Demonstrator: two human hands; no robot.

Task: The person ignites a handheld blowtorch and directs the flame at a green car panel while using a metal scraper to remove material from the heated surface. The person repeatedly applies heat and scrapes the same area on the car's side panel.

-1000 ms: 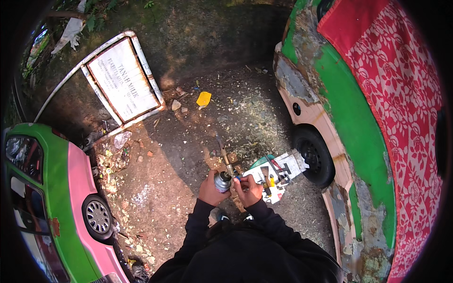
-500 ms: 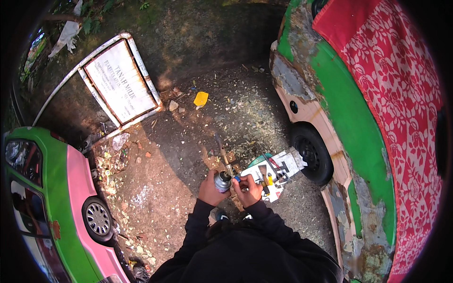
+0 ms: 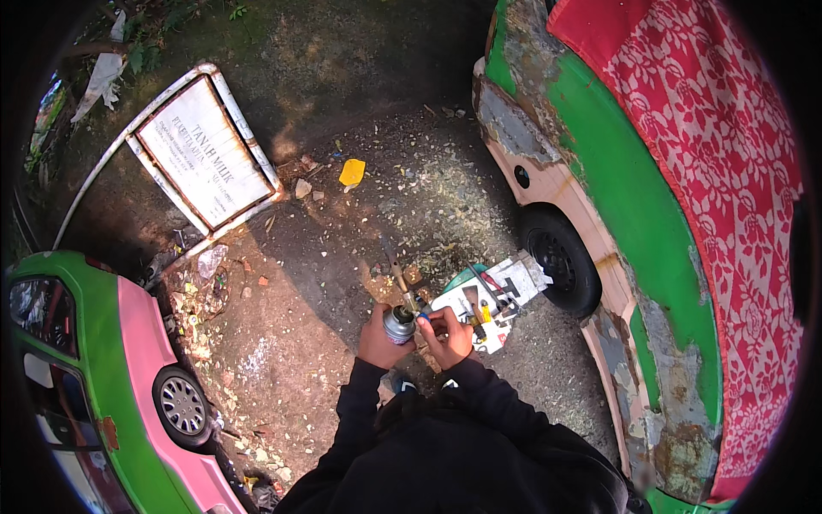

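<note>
My left hand [image 3: 378, 342] is wrapped around a small gas can [image 3: 399, 325] with a silver, rounded top. Fitted at the can's top is a gas torch [image 3: 396, 272], its long metal nozzle pointing away from me. Close beside it, my right hand [image 3: 449, 337] is closed, with thumb and fingers pinching the torch's blue knob [image 3: 422, 316]. The fingertips partly cover the knob. No flame can be made out at the nozzle's tip.
Right of my hands, a white sheet [image 3: 494, 339] on the ground bears several hand tools. A patchy green car body with a black wheel [image 3: 558, 259] stands to the right, a green and pink car [image 3: 141, 343] to the left. A white sign [image 3: 201, 150] leans at the far left.
The whole view has shifted slightly, so the surroundings appear moved. Both hands keep their hold on the can and torch knob, with the right fingers slightly changed in position.
</note>
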